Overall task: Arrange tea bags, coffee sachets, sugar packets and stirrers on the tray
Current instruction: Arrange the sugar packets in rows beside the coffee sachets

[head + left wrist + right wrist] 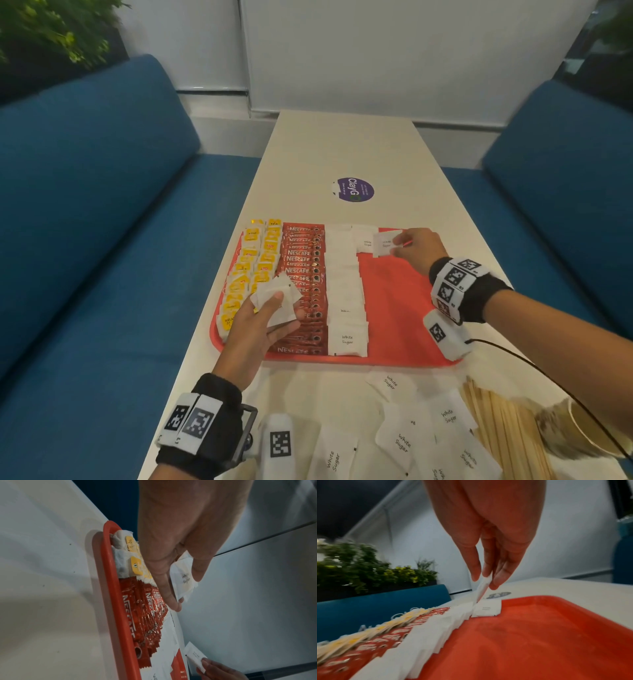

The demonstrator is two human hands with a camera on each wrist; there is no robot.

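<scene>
White sugar packet [386, 242] pinched in your right hand [416, 250] hangs over the tray's [404, 308] one-o'clock corner, starting a second row; your left hand [260, 318] holds spare packets [277, 298] ready.

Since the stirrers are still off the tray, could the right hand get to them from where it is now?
Probably not at once: the right hand pinches a sugar packet at the tray's far end. The stirrers lie uncovered on the near side, reachable once it lets go.

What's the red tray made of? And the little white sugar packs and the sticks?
The tray looks like smooth moulded plastic, with a rounded rim and slight sheen. The sugar packs look like matte paper with printed words. The sticks look like pale bare wood, though they're blurry.
</scene>
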